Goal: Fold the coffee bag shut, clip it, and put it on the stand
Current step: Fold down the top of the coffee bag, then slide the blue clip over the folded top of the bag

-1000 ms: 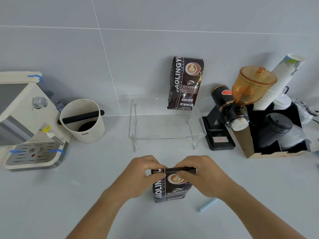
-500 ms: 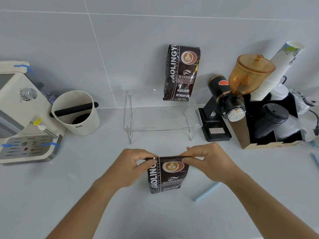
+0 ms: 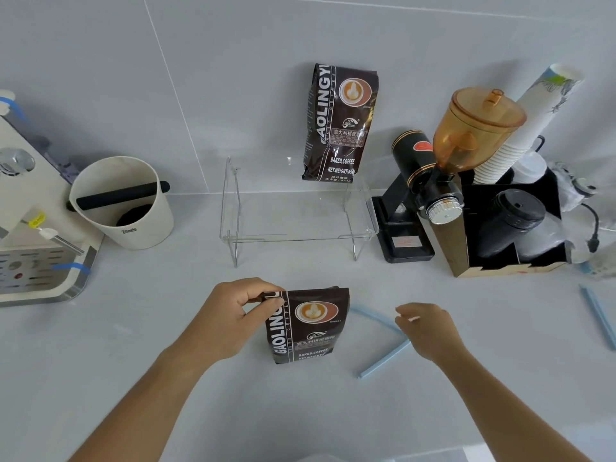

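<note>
Here, on the bench (image 3: pixel 466 411), just short of the clear stand (image 3: pixel 300 235): the coffee bag (image 3: pixel 308 328), upright, top folded down. Left hand (image 3: pixel 230 315) closed on the bag's upper left corner, thumb in front and fingers behind, pinning the fold. Right hand (image 3: pixel 425 328) off the bag, loosely half-open, empty as far as can be told, just above the bent blue clip (image 3: pixel 383 358) lying beside the bag on the right. A second bag (image 3: pixel 340 123) at the back of the stand, leaning on the wall; a knock box (image 3: pixel 123 201) to the left, a grinder (image 3: pixel 430 188) to the right.

Likely step: fetching the clip with the fold held down.

Handling, as a judgement: foil-like and crinkly, so probably slick and springy, with a fold apt to creep open once released; hence no letting go of that corner before the clip is on. Seemingly part full, bottom-heavy and soft in the middle, so liable to slump or tip under a sideways push. Best hold: across the folded top, where layers are stiffest, pinched front to back. For the lift to the stand, a grasp around the body or under the clipped top, not by the clip alone. Clip thin and light, probably easy to skid on the smooth bench; better pinched from above at the bend or near one end.
</note>
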Available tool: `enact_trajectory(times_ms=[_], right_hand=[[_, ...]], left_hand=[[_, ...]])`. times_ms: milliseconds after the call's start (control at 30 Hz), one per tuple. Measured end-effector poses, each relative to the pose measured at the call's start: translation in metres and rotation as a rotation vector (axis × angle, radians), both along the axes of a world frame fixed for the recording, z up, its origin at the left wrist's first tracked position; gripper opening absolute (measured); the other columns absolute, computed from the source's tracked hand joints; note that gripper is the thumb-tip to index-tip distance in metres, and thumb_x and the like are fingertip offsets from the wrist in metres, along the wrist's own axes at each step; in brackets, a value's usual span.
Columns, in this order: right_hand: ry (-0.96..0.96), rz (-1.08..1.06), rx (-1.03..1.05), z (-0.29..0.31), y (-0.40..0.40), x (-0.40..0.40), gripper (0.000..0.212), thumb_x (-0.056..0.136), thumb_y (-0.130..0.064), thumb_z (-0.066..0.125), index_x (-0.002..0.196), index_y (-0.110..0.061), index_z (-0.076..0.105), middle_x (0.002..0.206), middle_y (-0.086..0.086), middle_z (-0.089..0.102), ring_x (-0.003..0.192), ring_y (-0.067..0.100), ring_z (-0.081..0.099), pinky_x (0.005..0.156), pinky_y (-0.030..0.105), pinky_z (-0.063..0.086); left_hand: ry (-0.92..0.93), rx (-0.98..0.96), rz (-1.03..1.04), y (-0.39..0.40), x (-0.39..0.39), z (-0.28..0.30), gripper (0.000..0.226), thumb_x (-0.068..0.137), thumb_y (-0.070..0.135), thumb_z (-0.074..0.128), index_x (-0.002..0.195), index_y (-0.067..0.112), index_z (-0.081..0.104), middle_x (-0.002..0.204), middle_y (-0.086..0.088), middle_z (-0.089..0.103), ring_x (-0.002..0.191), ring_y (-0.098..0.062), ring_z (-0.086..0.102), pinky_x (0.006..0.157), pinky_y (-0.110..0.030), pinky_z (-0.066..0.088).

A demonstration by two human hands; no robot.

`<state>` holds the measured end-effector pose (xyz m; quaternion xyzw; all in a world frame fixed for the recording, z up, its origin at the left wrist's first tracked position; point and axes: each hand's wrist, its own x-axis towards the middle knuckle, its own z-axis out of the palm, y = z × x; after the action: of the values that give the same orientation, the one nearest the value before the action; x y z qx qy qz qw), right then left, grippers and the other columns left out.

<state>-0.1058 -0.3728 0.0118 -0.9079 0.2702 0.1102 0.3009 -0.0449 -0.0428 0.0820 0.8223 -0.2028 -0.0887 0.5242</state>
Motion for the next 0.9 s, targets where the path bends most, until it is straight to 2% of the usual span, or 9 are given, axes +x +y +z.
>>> enact_trajectory(times_ms=[100, 267, 367, 400, 467, 600, 733, 833, 900], right_hand=[[0.118, 0.014, -0.092, -0.02, -0.009, -0.009, 0.029, 0.088, -0.028, 0.063, 0.116, -0.021, 0.069, 0.114, 0.001, 0.07, 0.1, 0.022, 0.064, 0.08, 0.027, 0.05], [0.187, -0.005, -0.134, -0.038, -0.013, -0.015, 0.027, 0.087, -0.028, 0.058, 0.111, -0.023, 0.07, 0.106, 0.003, 0.07, 0.097, 0.026, 0.063, 0.071, 0.028, 0.047], [0.183, 0.021, -0.165, -0.038, -0.013, -0.014, 0.015, 0.087, -0.024, 0.056, 0.082, -0.023, 0.07, 0.09, 0.004, 0.069, 0.085, 0.026, 0.061, 0.064, 0.028, 0.044], [0.186, 0.034, -0.173, -0.037, -0.013, -0.014, 0.018, 0.087, -0.022, 0.056, 0.071, -0.024, 0.064, 0.085, 0.004, 0.067, 0.08, 0.025, 0.059, 0.061, 0.027, 0.043], [0.19, 0.045, -0.165, -0.036, -0.013, -0.014, 0.025, 0.087, -0.021, 0.056, 0.062, -0.022, 0.056, 0.078, 0.004, 0.064, 0.076, 0.025, 0.059, 0.055, 0.027, 0.041], [0.117, 0.019, -0.042, -0.025, -0.016, -0.017, 0.016, 0.086, -0.019, 0.06, 0.072, -0.017, 0.067, 0.078, 0.005, 0.069, 0.074, 0.027, 0.063, 0.058, 0.031, 0.048], [0.03, -0.031, 0.103, -0.003, -0.015, -0.02, 0.018, 0.085, -0.013, 0.064, 0.067, -0.017, 0.068, 0.072, 0.009, 0.071, 0.07, 0.027, 0.071, 0.052, 0.028, 0.049], [-0.023, -0.059, 0.175, 0.018, -0.013, -0.019, 0.015, 0.084, -0.014, 0.068, 0.07, -0.018, 0.073, 0.075, 0.007, 0.074, 0.066, 0.018, 0.074, 0.063, 0.034, 0.057], [-0.051, -0.062, 0.207, 0.032, -0.011, -0.018, 0.014, 0.083, -0.014, 0.07, 0.071, -0.018, 0.075, 0.073, 0.005, 0.076, 0.063, 0.014, 0.074, 0.066, 0.033, 0.058]], left_hand=[[0.004, -0.027, 0.002, 0.0, -0.002, 0.0, 0.019, 0.081, 0.034, 0.063, 0.08, 0.052, 0.068, 0.089, 0.018, 0.073, 0.086, -0.006, 0.069, 0.075, -0.012, 0.051], [0.013, -0.03, -0.003, 0.0, -0.003, -0.002, 0.031, 0.081, 0.025, 0.062, 0.081, 0.056, 0.068, 0.086, 0.022, 0.072, 0.084, -0.002, 0.069, 0.074, -0.007, 0.048], [0.017, -0.032, -0.004, 0.0, -0.004, -0.002, 0.029, 0.082, 0.027, 0.063, 0.082, 0.055, 0.068, 0.087, 0.02, 0.073, 0.085, -0.003, 0.069, 0.074, -0.007, 0.049], [0.017, -0.029, 0.001, 0.0, -0.004, -0.002, 0.03, 0.082, 0.025, 0.062, 0.082, 0.054, 0.068, 0.087, 0.02, 0.073, 0.085, -0.003, 0.069, 0.074, -0.007, 0.049], [0.02, -0.026, 0.004, 0.001, -0.005, -0.002, 0.029, 0.083, 0.022, 0.062, 0.083, 0.051, 0.069, 0.087, 0.02, 0.073, 0.085, -0.003, 0.069, 0.074, -0.007, 0.049], [0.028, -0.024, 0.02, 0.0, -0.006, -0.004, 0.028, 0.083, 0.022, 0.061, 0.084, 0.049, 0.069, 0.088, 0.022, 0.073, 0.087, -0.002, 0.068, 0.075, -0.007, 0.048], [0.048, -0.033, 0.038, -0.001, -0.007, -0.005, 0.026, 0.084, 0.024, 0.061, 0.085, 0.047, 0.07, 0.089, 0.019, 0.073, 0.088, -0.002, 0.068, 0.075, -0.006, 0.048], [0.066, -0.019, 0.044, -0.001, -0.006, -0.006, 0.025, 0.09, 0.013, 0.063, 0.088, 0.037, 0.072, 0.092, 0.016, 0.074, 0.09, -0.003, 0.068, 0.075, -0.007, 0.049], [0.077, -0.005, 0.052, -0.001, -0.006, -0.006, 0.026, 0.09, 0.007, 0.063, 0.09, 0.032, 0.071, 0.093, 0.016, 0.073, 0.09, -0.002, 0.068, 0.075, -0.007, 0.049]])
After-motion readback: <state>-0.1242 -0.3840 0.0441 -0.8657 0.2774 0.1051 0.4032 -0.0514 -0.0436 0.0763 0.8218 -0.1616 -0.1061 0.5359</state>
